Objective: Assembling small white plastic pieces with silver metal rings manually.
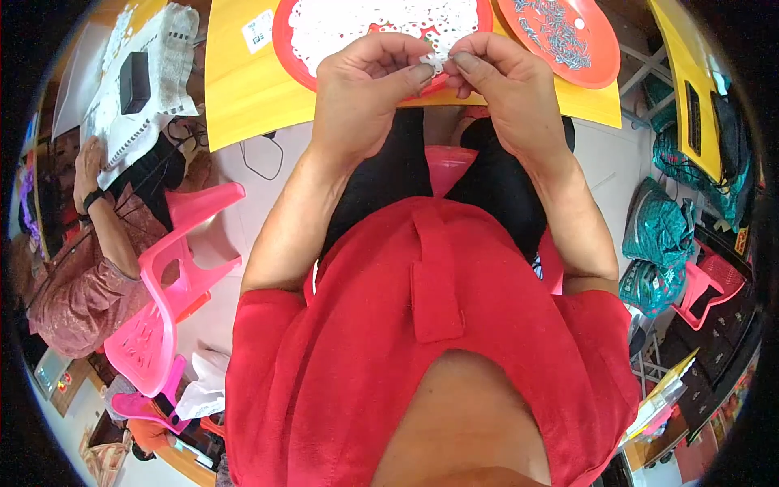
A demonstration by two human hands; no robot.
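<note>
A small white plastic piece (436,61) is pinched between the thumb and fingers of my left hand (361,93), over the front rim of a red tray (283,45). Right beside it, my right hand (515,93) has its thumb and forefinger pressed together at the piece's edge. What those fingers grip is too small to make out. Many similar white pieces (341,28) fill the tray. Beyond my right hand, an orange-red plate (602,65) carries a heap of small grey metal screws or pins (560,40) and one white round bit.
The tray and plate stand on a yellow table (243,97), with a printed paper label (258,31) at its left. Pink plastic chairs (154,341) and another person's arm (109,227) are to my left. Teal bags (661,227) sit on the right.
</note>
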